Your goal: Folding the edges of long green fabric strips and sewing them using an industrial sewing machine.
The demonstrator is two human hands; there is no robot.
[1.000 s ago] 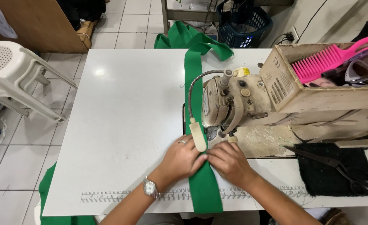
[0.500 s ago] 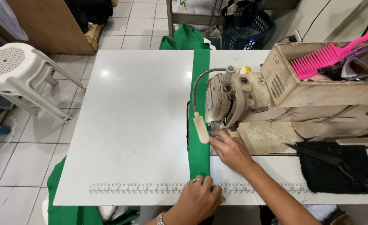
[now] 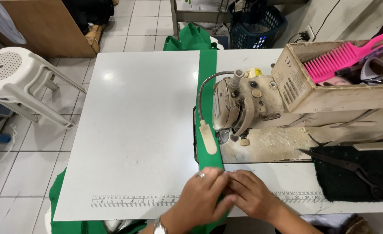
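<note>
Both hands are pressing flat on the green fabric strip (image 3: pixel 207 108) at the near edge of the table (image 3: pixel 135 130), just in front of the sewing machine (image 3: pixel 239 106). The left hand (image 3: pixel 202 197) is touching the right hand (image 3: pixel 252 193). Black scissors (image 3: pixel 356 167) are lying right of the machine.

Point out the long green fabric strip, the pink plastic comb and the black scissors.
Long green fabric strip (image 3: pixel 207 86), head view, on its flat middle stretch behind the machine.
Pink plastic comb (image 3: pixel 336 60), head view, on its toothed body.
Black scissors (image 3: pixel 352 166), head view, near the blades' pivot.
</note>
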